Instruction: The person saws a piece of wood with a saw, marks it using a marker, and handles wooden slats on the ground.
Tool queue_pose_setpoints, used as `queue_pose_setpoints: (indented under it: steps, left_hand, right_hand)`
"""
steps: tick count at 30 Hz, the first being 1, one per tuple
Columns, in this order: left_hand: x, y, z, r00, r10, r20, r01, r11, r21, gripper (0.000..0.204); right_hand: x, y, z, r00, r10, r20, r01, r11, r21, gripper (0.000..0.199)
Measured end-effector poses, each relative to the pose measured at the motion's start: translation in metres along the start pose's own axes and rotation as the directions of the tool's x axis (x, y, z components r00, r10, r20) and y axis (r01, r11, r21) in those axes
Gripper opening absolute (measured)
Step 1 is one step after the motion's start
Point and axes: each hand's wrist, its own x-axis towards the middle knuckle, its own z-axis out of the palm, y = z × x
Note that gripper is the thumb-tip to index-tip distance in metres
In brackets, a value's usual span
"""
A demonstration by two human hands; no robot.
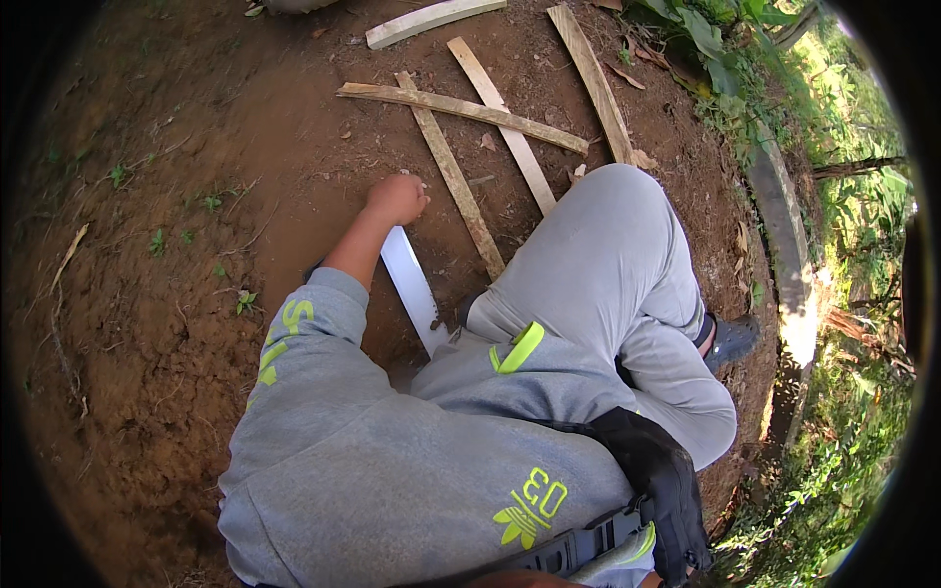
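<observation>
Machete in left hand's closed grip, arm outstretched.

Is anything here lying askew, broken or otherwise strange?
The slats lie scattered on the bare soil, crossing each other at odd angles, and the crosswise one looks rough and splintered. The left hand grips a long flat blade pointing back toward the bent knee. Nothing looks spilled.
</observation>
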Motion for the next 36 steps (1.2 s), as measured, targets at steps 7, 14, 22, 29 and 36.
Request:
queue_pose_setpoints:
  steps: [7,14,22,29,36]
  left_hand:
    - [0.032,0.112,0.049,0.93,0.301,-0.209,-0.302,0.953,0.028,0.039]
    - [0.094,0.171,0.032,0.902,0.422,0.094,-0.414,0.78,0.469,0.039]
    - [0.136,0.15,0.028,0.937,0.342,0.072,-0.349,0.903,0.249,0.026]
    - [0.234,0.108,-0.025,0.985,0.156,-0.076,-0.173,0.858,-0.484,0.026]
    - [0.364,0.082,-0.082,0.939,-0.083,-0.333,-0.081,0.89,-0.449,0.042]
  right_hand:
    - [0.006,0.008,0.0,1.0,-0.001,-0.011,0.002,0.999,0.052,0.023]
    - [0.01,0.032,0.002,0.999,0.029,-0.043,-0.024,0.994,0.107,0.024]
    - [0.008,0.016,0.015,0.994,0.084,-0.064,-0.075,0.988,0.137,0.024]
    - [0.01,-0.035,0.022,0.986,0.142,-0.083,-0.133,0.985,0.106,0.025]
    - [0.002,-0.052,0.007,0.963,0.231,-0.142,-0.23,0.973,0.022,0.025]
